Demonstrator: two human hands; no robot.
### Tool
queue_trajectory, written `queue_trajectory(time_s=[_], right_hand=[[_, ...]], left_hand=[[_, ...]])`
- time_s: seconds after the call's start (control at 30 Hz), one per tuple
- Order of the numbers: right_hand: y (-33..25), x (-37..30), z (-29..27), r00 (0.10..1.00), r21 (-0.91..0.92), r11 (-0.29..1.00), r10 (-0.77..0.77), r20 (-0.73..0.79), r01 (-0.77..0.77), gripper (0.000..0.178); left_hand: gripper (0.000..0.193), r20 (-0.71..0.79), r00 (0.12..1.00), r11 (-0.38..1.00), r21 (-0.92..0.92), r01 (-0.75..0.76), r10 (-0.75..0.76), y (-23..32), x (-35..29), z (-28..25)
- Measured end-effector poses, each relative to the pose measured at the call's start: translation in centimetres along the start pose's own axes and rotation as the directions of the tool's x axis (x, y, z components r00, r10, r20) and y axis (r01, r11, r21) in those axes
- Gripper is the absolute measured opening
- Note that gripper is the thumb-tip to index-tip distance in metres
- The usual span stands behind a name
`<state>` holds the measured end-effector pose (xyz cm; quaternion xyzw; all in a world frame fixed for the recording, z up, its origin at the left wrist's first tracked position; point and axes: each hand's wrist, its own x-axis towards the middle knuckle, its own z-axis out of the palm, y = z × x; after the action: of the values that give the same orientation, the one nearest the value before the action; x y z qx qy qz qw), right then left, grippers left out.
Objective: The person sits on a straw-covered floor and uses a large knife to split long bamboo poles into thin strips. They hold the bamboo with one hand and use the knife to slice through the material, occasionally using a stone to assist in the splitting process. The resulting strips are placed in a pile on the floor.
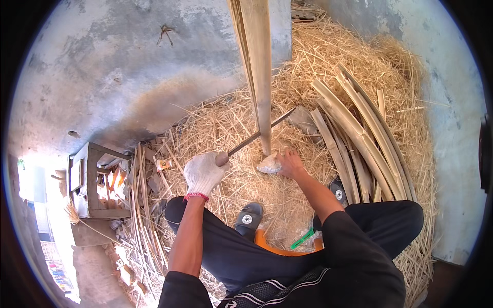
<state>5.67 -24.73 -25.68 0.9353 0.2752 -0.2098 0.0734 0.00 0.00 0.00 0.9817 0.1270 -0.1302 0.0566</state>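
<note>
My left hand (204, 172), in a white knit glove with a red cuff, is closed round the handle of a long-bladed knife (243, 145). Its dark blade slants up to the right and crosses a tall split bamboo pole (259, 66). Whether the blade sits in the split or behind the pole I cannot tell. The pole's lower end comes down beside a whitish, stone-like lump (269, 164). Bare and with fingers curled, my right hand (291, 165) grips the right side of that lump, close to the pole's foot.
Straw-like shavings (354, 46) cover the floor. Curved bamboo strips (362, 138) lie stacked at right, near a grey stone (303, 120). A wooden frame (95, 179) stands at left beside thin strips (136, 200). A green-handled tool (302, 239) lies by the orange seat (277, 250) beneath me.
</note>
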Motion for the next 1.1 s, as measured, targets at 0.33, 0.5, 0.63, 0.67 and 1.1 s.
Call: queue_trajectory(time_s=[0.33,0.5,0.63,0.67,1.1], right_hand=[[3.4,-3.4,-0.3,0.758,0.715,0.277,0.089,0.646,-0.642,0.064],[4.2,-6.0,9.0,0.926,0.684,0.727,0.298,-0.232,-0.062,0.077],[5.3,-6.8,1.5,0.851,0.847,0.159,0.245,0.465,-0.508,0.06],[6.1,-7.2,-0.5,0.842,0.879,0.064,0.326,0.43,-0.473,0.047],[8.2,-8.9,-28.9,-0.296,0.581,0.664,0.739,-0.605,0.471,0.062]], left_hand=[[0.032,0.015,0.998,0.998,-0.016,-0.062,0.062,0.3,2.3,5.0],[0.034,0.091,0.995,0.994,-0.104,-0.023,0.033,-0.1,1.5,5.6],[0.04,0.011,0.998,0.992,-0.106,-0.066,0.068,-1.1,1.9,6.0],[0.04,0.01,0.997,0.99,-0.118,-0.074,0.076,-0.8,2.0,5.7],[0.037,0.034,0.995,0.991,-0.094,-0.092,0.095,-0.4,2.5,5.0]])
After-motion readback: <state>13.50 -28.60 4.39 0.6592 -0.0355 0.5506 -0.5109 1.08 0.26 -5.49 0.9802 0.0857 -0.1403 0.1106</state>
